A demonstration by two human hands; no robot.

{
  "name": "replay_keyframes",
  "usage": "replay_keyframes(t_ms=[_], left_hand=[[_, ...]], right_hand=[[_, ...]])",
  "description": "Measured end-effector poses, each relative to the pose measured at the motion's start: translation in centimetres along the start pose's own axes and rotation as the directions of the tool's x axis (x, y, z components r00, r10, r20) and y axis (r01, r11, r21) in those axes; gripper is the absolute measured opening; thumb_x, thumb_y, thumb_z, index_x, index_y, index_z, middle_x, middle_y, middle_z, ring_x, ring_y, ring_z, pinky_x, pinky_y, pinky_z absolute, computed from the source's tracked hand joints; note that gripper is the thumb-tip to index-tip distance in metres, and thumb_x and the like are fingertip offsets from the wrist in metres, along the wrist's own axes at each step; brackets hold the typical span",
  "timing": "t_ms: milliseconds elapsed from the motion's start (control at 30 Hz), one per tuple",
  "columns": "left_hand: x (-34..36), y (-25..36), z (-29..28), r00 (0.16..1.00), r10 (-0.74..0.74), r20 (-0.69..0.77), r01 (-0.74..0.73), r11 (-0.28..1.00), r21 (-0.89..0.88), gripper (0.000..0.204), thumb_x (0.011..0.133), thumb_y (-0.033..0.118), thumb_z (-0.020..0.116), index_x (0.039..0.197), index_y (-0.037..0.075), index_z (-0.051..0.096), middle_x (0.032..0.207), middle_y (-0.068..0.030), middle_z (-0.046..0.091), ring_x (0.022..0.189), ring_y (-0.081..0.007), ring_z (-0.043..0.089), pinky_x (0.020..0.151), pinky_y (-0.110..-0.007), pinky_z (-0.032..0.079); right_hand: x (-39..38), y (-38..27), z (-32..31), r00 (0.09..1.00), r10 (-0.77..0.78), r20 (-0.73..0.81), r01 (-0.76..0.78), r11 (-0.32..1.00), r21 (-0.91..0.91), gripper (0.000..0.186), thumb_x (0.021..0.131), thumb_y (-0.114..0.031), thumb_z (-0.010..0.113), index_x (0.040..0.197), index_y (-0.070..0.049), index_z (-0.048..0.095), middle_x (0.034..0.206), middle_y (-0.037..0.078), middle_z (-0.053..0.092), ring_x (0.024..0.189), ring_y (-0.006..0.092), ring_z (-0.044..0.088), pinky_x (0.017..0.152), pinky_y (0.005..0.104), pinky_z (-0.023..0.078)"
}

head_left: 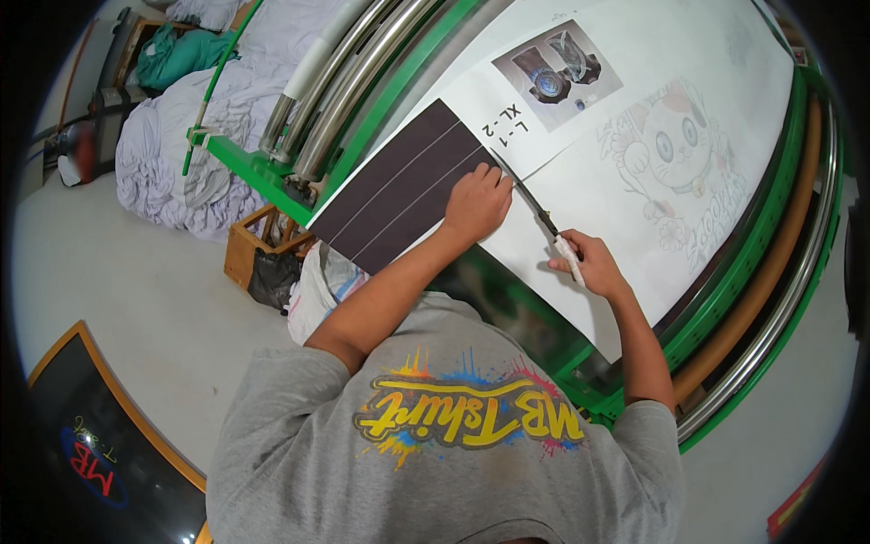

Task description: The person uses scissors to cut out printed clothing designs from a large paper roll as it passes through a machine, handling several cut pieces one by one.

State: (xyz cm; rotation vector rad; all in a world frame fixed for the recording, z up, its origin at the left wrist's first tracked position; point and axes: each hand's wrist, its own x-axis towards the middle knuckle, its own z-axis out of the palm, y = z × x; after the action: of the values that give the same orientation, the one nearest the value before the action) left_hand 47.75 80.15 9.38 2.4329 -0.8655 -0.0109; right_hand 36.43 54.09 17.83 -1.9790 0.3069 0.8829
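Note:
My right hand [595, 266] grips a pair of scissors [546, 220] with a white-wrapped handle. Their dark blades reach up and left to the right edge of a sheet printed with a dark panel [390, 186] and thin pale lines. My left hand [478, 204] has its fingers curled at that edge, beside the blades; its thumb is hard to make out. Under the scissors lies white paper [562, 190]. Farther up rests a sheet with a small colour picture [559, 72] and handwriting. A faint cartoon-cat print [675, 150] shows on the paper to the right.
The papers lie on a green-framed roller machine [249, 177] with metal rollers [358, 100] at left and a brown roller [779, 236] at right. Pale cloth [172, 136] is heaped at far left. A wooden crate [243, 254] and a dark framed board [109, 426] stand on the floor.

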Motion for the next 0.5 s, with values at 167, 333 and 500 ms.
replay_keyframes(t_ms=[167,333,500], left_hand=[[0.0,-0.2,0.1,0.999,-0.009,0.044,0.009,1.000,0.011,0.012,0.089,0.017,0.078,0.093,0.010,0.070,0.093,-0.0055,0.062,0.096,-0.0264,0.063,0.077,-0.042,0.055],[-0.1,-0.4,-0.4,0.999,0.032,0.040,-0.030,0.999,-0.037,0.012,0.088,0.017,0.078,0.092,0.010,0.069,0.091,-0.0051,0.061,0.094,-0.0262,0.063,0.076,-0.042,0.054],[0.0,0.0,-1.0,0.998,0.040,0.039,-0.038,0.997,-0.063,0.010,0.090,0.015,0.076,0.089,0.010,0.067,0.091,-0.0045,0.061,0.092,-0.0256,0.062,0.075,-0.041,0.052]], right_hand=[[0.1,0.2,-0.1,0.997,0.066,0.031,-0.067,0.998,0.020,0.065,0.085,-0.054,0.093,0.119,-0.001,0.075,0.082,0.009,0.071,0.075,0.0215,0.065,0.074,0.0375,0.053],[0.3,-0.3,-0.1,0.998,0.058,0.030,-0.059,0.997,0.051,0.063,0.087,-0.053,0.092,0.119,-0.001,0.075,0.082,0.008,0.070,0.074,0.0199,0.063,0.073,0.0368,0.052],[2.2,-1.1,0.2,0.999,0.035,0.020,-0.036,0.998,0.048,0.063,0.087,-0.051,0.091,0.123,0.000,0.076,0.084,0.009,0.071,0.078,0.0198,0.064,0.076,0.0369,0.052]])
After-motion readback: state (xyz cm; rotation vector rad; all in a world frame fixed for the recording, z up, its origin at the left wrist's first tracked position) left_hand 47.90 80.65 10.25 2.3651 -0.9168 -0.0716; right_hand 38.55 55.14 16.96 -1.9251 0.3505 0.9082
